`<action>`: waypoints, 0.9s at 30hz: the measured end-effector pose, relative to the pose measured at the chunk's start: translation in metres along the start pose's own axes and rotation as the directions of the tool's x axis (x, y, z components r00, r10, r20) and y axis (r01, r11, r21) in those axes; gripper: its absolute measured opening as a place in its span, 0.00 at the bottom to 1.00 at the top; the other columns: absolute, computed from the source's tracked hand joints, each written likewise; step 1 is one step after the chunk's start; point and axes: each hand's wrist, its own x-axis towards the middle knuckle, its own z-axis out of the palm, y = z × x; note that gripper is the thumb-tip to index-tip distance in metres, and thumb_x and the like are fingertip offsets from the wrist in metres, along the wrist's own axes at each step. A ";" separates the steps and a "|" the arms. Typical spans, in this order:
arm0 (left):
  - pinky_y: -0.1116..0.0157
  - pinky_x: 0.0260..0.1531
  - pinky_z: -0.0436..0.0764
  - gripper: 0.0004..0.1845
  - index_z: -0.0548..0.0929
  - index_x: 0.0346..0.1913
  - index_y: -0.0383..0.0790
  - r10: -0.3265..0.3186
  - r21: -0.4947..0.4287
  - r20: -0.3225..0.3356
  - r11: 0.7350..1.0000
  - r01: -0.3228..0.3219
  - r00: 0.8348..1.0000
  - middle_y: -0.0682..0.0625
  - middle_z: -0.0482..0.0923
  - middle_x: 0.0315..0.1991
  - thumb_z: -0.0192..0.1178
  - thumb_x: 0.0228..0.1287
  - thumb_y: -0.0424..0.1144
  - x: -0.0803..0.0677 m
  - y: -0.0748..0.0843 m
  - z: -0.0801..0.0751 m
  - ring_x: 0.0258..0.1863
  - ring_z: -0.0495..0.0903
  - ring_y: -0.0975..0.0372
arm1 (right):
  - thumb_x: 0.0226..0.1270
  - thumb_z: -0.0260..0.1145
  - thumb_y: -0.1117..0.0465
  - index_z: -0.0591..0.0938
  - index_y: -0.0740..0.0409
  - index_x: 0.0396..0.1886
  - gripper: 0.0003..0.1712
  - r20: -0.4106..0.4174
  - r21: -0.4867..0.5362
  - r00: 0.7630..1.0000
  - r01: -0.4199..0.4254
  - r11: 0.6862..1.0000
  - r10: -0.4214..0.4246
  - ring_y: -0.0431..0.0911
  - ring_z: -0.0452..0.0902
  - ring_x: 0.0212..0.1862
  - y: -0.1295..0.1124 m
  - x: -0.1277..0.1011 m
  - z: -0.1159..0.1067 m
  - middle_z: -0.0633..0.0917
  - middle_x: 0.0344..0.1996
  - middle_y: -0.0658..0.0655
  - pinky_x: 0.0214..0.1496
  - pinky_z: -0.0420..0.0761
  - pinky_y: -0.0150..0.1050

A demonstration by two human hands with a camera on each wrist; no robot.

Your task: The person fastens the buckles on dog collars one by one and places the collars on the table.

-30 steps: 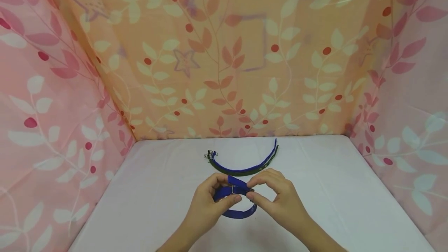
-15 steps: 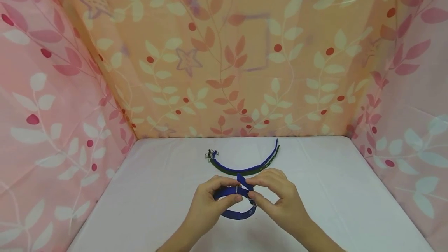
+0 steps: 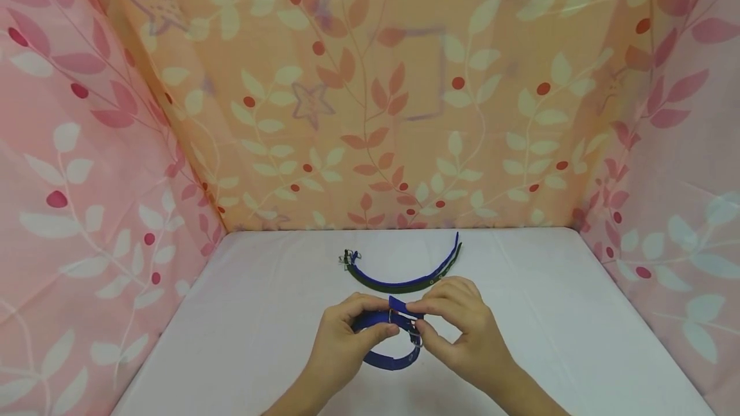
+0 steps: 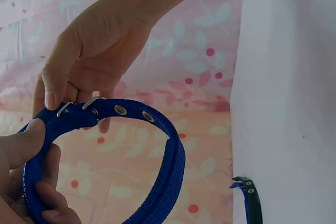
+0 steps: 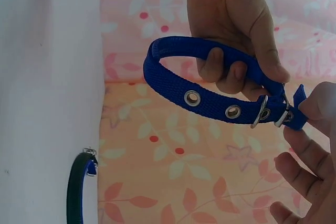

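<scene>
Collar (image 3: 388,339) at lower centre is looped, its tip through the buckle (image 5: 273,114); both hands' grip, left hand (image 3: 345,332) and right hand (image 3: 457,326), pinches it, fastening unfinished.

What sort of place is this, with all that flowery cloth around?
Probably a small staged booth, not a lived-in room: leaf-print curtains wall in a white-covered table, where two hands buckle a blue collar near spare collars.
</scene>
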 end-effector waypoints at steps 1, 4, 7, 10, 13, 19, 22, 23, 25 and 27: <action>0.66 0.46 0.86 0.14 0.89 0.49 0.51 -0.003 -0.002 -0.001 1.000 0.003 1.000 0.50 0.85 0.44 0.75 0.59 0.40 0.000 0.000 0.000 0.45 0.88 0.58 | 0.52 0.76 0.68 0.89 0.51 0.46 0.20 -0.003 -0.004 1.000 0.012 1.000 -0.012 0.42 0.79 0.43 0.000 0.000 0.000 0.86 0.35 0.46 0.67 0.67 0.40; 0.66 0.47 0.86 0.15 0.88 0.50 0.50 -0.019 -0.006 -0.006 1.000 0.019 1.000 0.51 0.87 0.44 0.75 0.59 0.41 0.001 0.000 0.000 0.44 0.89 0.58 | 0.56 0.74 0.65 0.89 0.52 0.45 0.15 -0.009 -0.019 0.999 0.036 0.999 -0.036 0.43 0.78 0.43 0.000 0.001 0.000 0.86 0.34 0.46 0.67 0.67 0.42; 0.66 0.46 0.86 0.15 0.88 0.49 0.48 -0.040 -0.016 -0.015 0.999 0.039 0.999 0.51 0.88 0.43 0.76 0.59 0.41 0.001 0.000 0.001 0.43 0.89 0.57 | 0.58 0.73 0.64 0.89 0.52 0.43 0.12 -0.012 -0.028 0.999 0.053 0.998 -0.053 0.43 0.78 0.42 0.000 0.002 -0.001 0.85 0.33 0.46 0.66 0.67 0.44; 0.66 0.46 0.87 0.15 0.88 0.47 0.46 -0.060 -0.033 -0.019 0.998 0.060 0.998 0.51 0.89 0.42 0.76 0.58 0.41 0.002 0.000 0.001 0.42 0.89 0.56 | 0.56 0.73 0.66 0.89 0.52 0.40 0.11 -0.014 -0.031 0.997 0.069 0.997 -0.070 0.44 0.78 0.42 0.000 0.002 0.000 0.85 0.33 0.46 0.67 0.66 0.44; 0.66 0.45 0.87 0.14 0.88 0.46 0.46 -0.067 -0.037 -0.023 0.997 0.066 0.997 0.50 0.89 0.41 0.76 0.58 0.41 0.002 0.001 0.000 0.41 0.89 0.56 | 0.55 0.72 0.67 0.89 0.52 0.38 0.11 -0.014 -0.033 0.996 0.085 0.996 -0.086 0.45 0.78 0.42 0.000 0.003 0.001 0.85 0.33 0.47 0.69 0.64 0.44; 0.65 0.45 0.87 0.13 0.89 0.46 0.46 -0.067 -0.040 -0.023 0.997 0.066 0.997 0.49 0.89 0.41 0.76 0.58 0.40 0.002 0.002 0.000 0.41 0.89 0.56 | 0.55 0.71 0.67 0.89 0.51 0.37 0.11 -0.001 -0.054 0.996 0.094 0.994 -0.094 0.45 0.78 0.42 0.001 0.002 0.000 0.84 0.33 0.46 0.69 0.64 0.44; 0.66 0.45 0.87 0.13 0.89 0.46 0.46 -0.064 -0.023 -0.021 0.998 0.064 0.998 0.50 0.88 0.41 0.76 0.58 0.40 0.002 0.002 0.000 0.41 0.89 0.57 | 0.56 0.70 0.66 0.89 0.49 0.38 0.11 0.027 -0.085 0.996 0.089 0.992 -0.087 0.42 0.78 0.41 0.002 0.001 -0.001 0.84 0.34 0.45 0.69 0.64 0.46; 0.66 0.45 0.87 0.13 0.89 0.46 0.47 -0.062 -0.015 -0.019 0.998 0.062 0.998 0.50 0.88 0.41 0.76 0.58 0.41 0.002 0.002 0.000 0.41 0.89 0.57 | 0.55 0.70 0.66 0.89 0.49 0.39 0.12 0.040 -0.096 0.996 0.085 0.992 -0.081 0.41 0.78 0.41 0.003 0.001 -0.002 0.84 0.34 0.44 0.68 0.64 0.46; 0.67 0.45 0.87 0.13 0.89 0.46 0.48 -0.057 0.002 -0.015 0.998 0.057 0.998 0.51 0.88 0.41 0.76 0.58 0.41 0.002 0.001 0.000 0.41 0.89 0.57 | 0.54 0.71 0.66 0.88 0.47 0.40 0.13 0.068 -0.110 0.995 0.075 0.991 -0.068 0.40 0.78 0.42 0.003 0.000 -0.003 0.84 0.35 0.43 0.68 0.65 0.47; 0.67 0.45 0.86 0.13 0.89 0.46 0.49 -0.053 0.013 -0.003 0.999 0.053 0.999 0.51 0.88 0.42 0.75 0.59 0.42 0.002 0.000 0.000 0.41 0.88 0.58 | 0.53 0.72 0.66 0.88 0.46 0.40 0.15 0.094 -0.109 0.994 0.064 0.992 -0.053 0.40 0.77 0.43 0.002 0.000 -0.004 0.83 0.36 0.42 0.66 0.65 0.48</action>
